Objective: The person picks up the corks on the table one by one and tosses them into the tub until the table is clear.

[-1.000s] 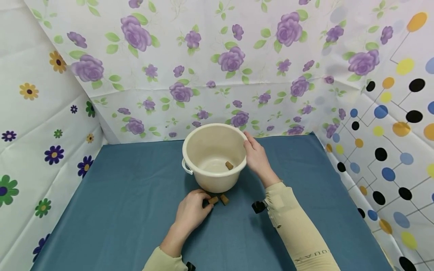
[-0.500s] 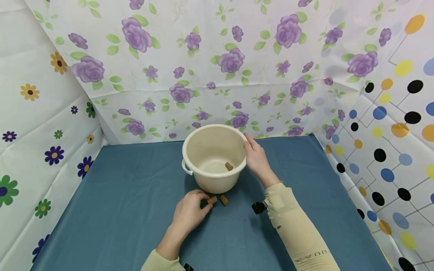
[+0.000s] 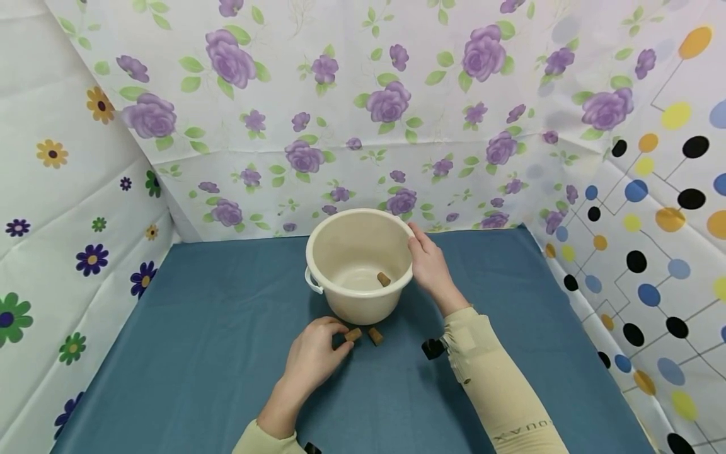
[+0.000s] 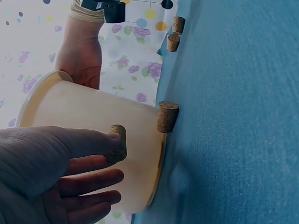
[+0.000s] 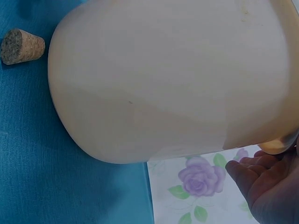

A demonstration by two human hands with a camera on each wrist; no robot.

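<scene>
Left hand (image 3: 313,354) pinches a cork (image 3: 353,335) just in front of the bucket (image 3: 363,309), right hand (image 3: 431,268) gripping its rim (image 3: 362,294), presumably for steadiness, with another cork (image 3: 383,279) lying inside!

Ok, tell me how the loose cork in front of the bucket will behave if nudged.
The loose cork would probably roll in a curve, since its round body tapers. Its speckled, grainy look suggests it is light for its size and not slippery. The woven texture of the blue cloth might slow it slightly.
</scene>
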